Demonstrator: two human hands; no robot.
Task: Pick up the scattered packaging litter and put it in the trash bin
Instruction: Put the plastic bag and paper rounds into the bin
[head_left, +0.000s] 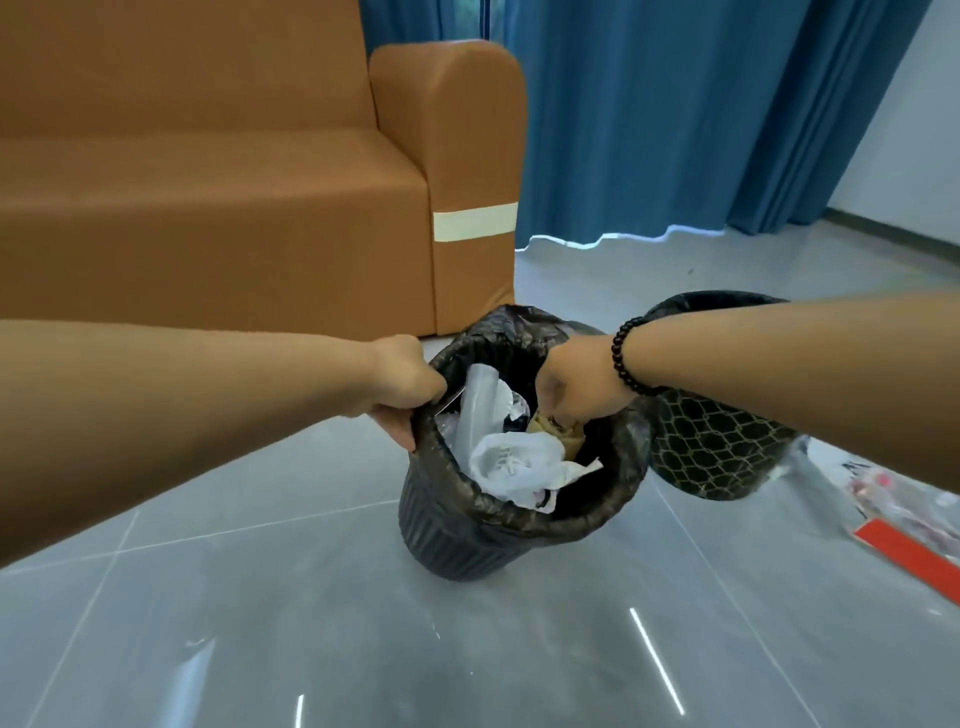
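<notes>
Head cam: I see the trash bin (467, 540), a black ribbed one with a black liner bag (597, 514) folded over its rim, standing on the grey tiled floor (311, 623) just in front of the sofa's front corner.

Left hand (410, 387): grip clamped on the bin rim at its left side, fingers curled over the liner edge, thumb side up.

Right hand (576, 382): reaching down into the bin mouth from the right, fingers curled and pointing down, pinching a brownish crumpled piece of litter (550, 428) that sits inside the bin near the far right wall. Black bead bracelet (623, 364) on that wrist.

Inside the bin: white crumpled plastic packaging (514, 462) with some print on it, filling most of the opening, touching the brown piece.

Second bin (717, 447), dark with a diamond mesh pattern and its own black liner, stands just beside the first on the right, partly hidden behind the right forearm.

More litter on the floor toward the right edge of view: clear plastic wrapper (883, 499) with red print and a red strip (914, 558), well apart from the first bin, near the second one.

Orange-brown sofa (208, 208) behind left, pale tape strip (475, 222) across its arm front. Blue curtains (675, 114) behind, reaching the floor.
</notes>
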